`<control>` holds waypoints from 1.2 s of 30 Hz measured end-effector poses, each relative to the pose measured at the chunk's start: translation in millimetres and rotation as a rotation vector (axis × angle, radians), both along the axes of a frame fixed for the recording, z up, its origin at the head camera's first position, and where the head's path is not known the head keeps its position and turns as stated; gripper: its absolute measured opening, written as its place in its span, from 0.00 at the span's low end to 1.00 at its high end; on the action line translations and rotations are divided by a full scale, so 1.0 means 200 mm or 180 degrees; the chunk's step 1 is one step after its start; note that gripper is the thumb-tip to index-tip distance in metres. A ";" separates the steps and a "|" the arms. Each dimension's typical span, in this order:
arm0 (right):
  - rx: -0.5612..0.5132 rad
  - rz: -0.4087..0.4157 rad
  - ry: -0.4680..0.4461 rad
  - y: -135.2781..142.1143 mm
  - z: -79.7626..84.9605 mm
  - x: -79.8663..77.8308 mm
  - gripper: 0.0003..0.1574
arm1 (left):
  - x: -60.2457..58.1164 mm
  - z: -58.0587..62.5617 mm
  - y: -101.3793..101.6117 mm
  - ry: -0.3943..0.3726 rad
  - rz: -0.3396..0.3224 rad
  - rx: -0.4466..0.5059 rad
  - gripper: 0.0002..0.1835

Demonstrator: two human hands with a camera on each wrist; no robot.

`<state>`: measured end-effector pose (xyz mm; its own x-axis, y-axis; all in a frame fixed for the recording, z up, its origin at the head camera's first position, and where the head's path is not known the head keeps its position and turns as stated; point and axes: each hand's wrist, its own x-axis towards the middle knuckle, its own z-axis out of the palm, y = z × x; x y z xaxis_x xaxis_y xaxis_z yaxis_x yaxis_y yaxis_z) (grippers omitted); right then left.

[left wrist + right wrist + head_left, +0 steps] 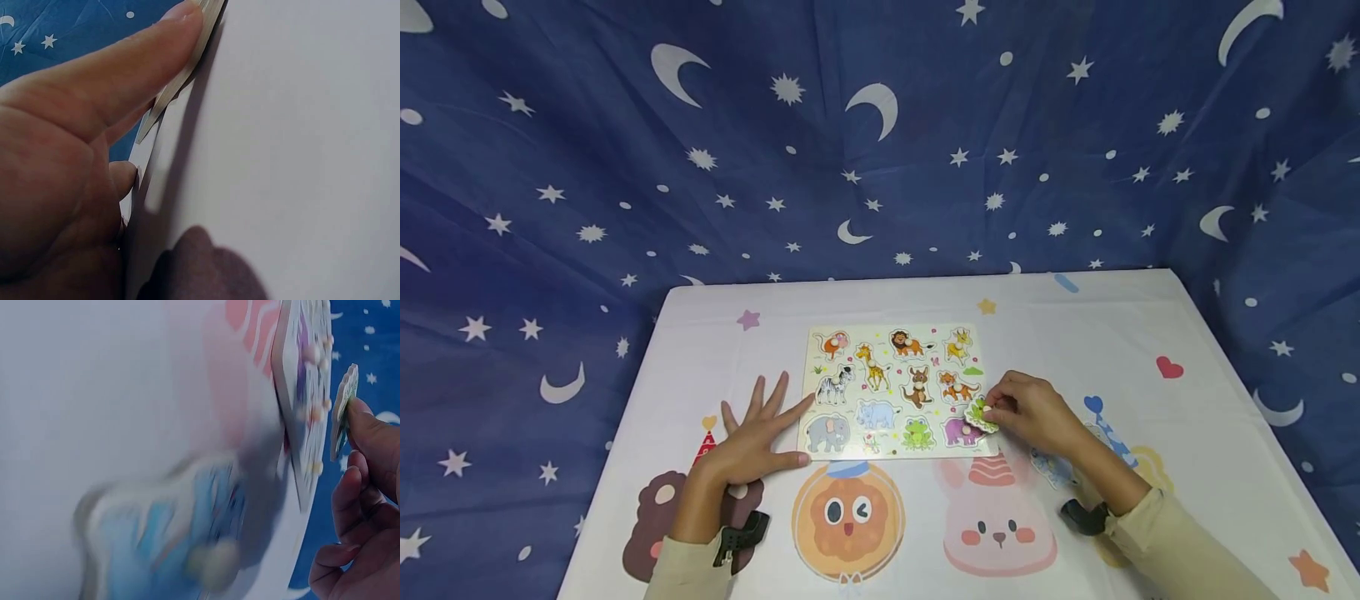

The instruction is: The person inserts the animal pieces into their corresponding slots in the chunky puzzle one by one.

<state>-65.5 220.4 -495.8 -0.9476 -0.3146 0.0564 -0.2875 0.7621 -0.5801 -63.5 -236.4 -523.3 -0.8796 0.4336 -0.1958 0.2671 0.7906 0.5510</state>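
A wooden peg puzzle board (883, 455) with animal pictures lies flat on the table. My left hand (758, 442) rests at its left side with the fingers spread; in the left wrist view the thumb (144, 69) presses on the board's edge. Between thumb and fingers, my right hand (1036, 412) pinches a green frog puzzle piece (976, 412), held above the board's right edge over the purple hippo (957, 432). The right wrist view has that piece tilted on edge, apart from the board. A printed frog (917, 434) shows in the board's bottom row.
A blue animal puzzle piece (1051, 468) with a knob lies right of the board, partly under my right forearm; it is blurred in the right wrist view. The white tablecloth (730, 358) bears printed cartoon figures. Behind the table hangs a blue star-and-moon cloth (925, 225).
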 end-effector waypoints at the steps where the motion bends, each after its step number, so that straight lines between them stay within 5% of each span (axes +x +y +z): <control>1: -0.0004 0.0041 -0.0005 -0.02 0.00 0.00 0.09 | 0.00 0.00 0.00 -0.0006 -0.0004 0.0003 0.50; 18: -0.0032 0.0605 0.0014 -0.28 -0.02 -0.04 0.09 | -0.01 -0.01 0.00 0.0015 0.0011 0.0023 0.51; 36: 0.0192 0.0789 -0.0054 -0.42 -0.07 -0.04 0.07 | -0.01 -0.01 0.00 0.0006 0.0009 0.0016 0.50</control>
